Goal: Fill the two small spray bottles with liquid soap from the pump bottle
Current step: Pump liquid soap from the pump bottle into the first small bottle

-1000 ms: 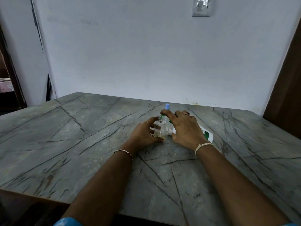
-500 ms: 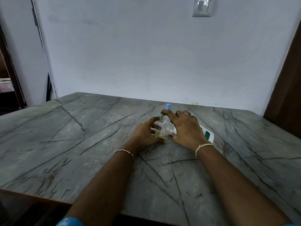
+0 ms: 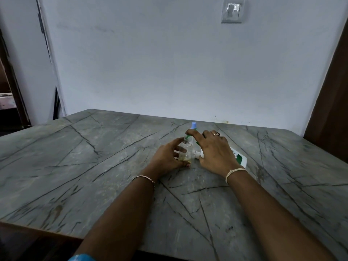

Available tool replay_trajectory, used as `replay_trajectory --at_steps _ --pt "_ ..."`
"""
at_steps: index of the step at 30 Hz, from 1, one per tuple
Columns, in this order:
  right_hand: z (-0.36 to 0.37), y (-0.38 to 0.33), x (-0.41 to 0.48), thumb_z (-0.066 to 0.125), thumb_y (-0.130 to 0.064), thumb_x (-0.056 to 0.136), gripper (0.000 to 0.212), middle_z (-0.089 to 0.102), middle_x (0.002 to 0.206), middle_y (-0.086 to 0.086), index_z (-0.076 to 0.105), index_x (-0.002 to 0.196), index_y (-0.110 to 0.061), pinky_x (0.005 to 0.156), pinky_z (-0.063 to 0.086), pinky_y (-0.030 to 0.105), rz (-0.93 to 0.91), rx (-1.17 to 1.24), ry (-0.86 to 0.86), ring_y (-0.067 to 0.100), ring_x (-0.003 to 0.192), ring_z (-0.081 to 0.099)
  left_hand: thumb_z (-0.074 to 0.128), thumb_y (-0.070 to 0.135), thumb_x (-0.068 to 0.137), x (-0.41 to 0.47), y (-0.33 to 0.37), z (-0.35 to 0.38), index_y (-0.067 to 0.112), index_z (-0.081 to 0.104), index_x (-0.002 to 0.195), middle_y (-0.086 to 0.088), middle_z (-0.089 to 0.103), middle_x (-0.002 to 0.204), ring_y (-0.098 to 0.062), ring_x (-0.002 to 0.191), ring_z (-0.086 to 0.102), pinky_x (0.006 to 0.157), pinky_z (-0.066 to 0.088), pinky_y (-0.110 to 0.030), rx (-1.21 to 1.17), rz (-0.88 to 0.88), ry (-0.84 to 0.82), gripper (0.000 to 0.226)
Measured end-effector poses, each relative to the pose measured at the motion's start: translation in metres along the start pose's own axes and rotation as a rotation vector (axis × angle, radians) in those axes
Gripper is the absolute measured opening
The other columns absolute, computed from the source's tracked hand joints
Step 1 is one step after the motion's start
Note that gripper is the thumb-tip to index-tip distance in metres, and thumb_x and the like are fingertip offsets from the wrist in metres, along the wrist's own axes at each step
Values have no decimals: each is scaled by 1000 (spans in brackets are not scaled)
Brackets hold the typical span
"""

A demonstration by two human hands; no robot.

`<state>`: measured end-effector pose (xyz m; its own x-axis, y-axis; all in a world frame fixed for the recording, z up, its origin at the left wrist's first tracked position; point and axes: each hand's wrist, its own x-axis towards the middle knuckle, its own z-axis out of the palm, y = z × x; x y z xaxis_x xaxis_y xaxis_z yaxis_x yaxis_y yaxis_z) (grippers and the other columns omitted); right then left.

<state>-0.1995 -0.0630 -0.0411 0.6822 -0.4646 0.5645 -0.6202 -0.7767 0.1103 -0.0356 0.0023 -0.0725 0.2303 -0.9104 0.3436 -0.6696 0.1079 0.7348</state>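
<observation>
Here, in the head view, the only one given, everything sits on a grey veined tabletop (image 3: 94, 166) against a pale wall that carries a light switch (image 3: 232, 11). Take the clear spray bottle (image 3: 185, 152) as the landmark: it stands upright near the middle of the tabletop, its neck uncapped, with a shallow layer of yellowish soap at the bottom. The left hand (image 3: 166, 159) wraps its left side, fingers (image 3: 178, 141) clenched around the body, steadying it. Just right of it the white pump bottle (image 3: 239, 157) lies tipped toward it, its green nozzle over the open neck. The right hand (image 3: 214, 149) covers the pump end, its fingers (image 3: 190, 132) bent over the green pump head and pressing on it; how tightly the rest of the hand grips the bottle I cannot tell. Just behind the landmark a second spray bottle with a pale blue cap (image 3: 194, 125) stands upright, mostly hidden by the fingers, so its fill level cannot be judged.

The step in hand looks like pumping soap into the first bottle, which seems barely begun. To do it well, keep the nozzle tip squarely over the narrow neck, press in short full strokes, and hold the small bottle firmly so it does not tip. Thick soap may pile at the mouth, so pausing lets it sink.
</observation>
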Motion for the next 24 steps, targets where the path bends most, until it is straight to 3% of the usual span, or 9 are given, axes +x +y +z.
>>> replay_trajectory --at_steps 7,14,21,24 --pt "0 0 0 65 -23 78 80 53 111 6 18 142 -37 89 43 43 15 10 -16 27 108 49 87 18 65 -1 -1 0 29 39 142 6 66 105 -12 91 68 83 54 -23 -6 3 4 92" --pt "1 -5 3 65 -21 77 75 53 109 5 24 138 -34 88 43 42 25 17 10 27 106 50 88 18 63 0 -3 1 32 40 141 3 68 109 -14 91 68 89 55 -35 -9 -16 11 92" --pt "-1 0 -3 61 -25 83 88 51 109 6 5 146 -46 87 43 41 -16 -49 5 26 105 49 86 20 65 0 1 0 30 35 144 3 66 113 -14 95 67 88 53 -28 -1 -31 -5 95" --pt "-2 -1 -3 60 -25 84 80 51 114 7 12 145 -44 89 42 42 -9 -53 -10 26 109 48 86 19 66 -1 1 -1 28 34 145 3 66 112 -14 94 67 85 52 -23 -11 -35 -3 95"
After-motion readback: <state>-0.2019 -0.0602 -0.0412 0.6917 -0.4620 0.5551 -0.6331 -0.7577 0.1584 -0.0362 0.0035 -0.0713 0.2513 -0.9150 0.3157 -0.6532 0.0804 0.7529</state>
